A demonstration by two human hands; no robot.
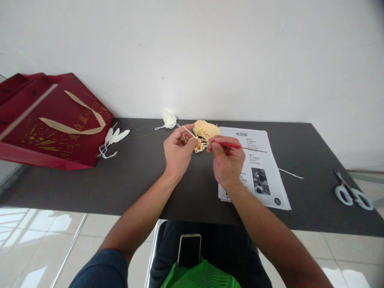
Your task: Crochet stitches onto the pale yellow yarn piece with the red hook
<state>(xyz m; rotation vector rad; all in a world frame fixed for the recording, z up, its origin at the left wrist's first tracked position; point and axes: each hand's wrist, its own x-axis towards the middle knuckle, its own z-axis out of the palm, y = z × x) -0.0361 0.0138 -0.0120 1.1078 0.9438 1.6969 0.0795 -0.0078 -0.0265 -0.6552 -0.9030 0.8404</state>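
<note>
My left hand (177,150) is closed in a pinch on a small cream crochet piece (200,146) with an orange spot, and a strand of cream yarn runs over its fingers. My right hand (226,160) is closed round a crochet hook with a red handle (229,145), its tip at the crochet piece. Just behind the hands lies a ball of pale yellow yarn (206,129). Both hands hover over the dark table (126,180).
A printed instruction sheet (261,168) lies under and right of my right hand. Scissors (351,193) sit at the far right edge. A red gift bag (51,120) leans at the left, with white pieces (115,138) beside it. White yarn (169,119) lies by the wall. A phone (189,250) rests on my lap.
</note>
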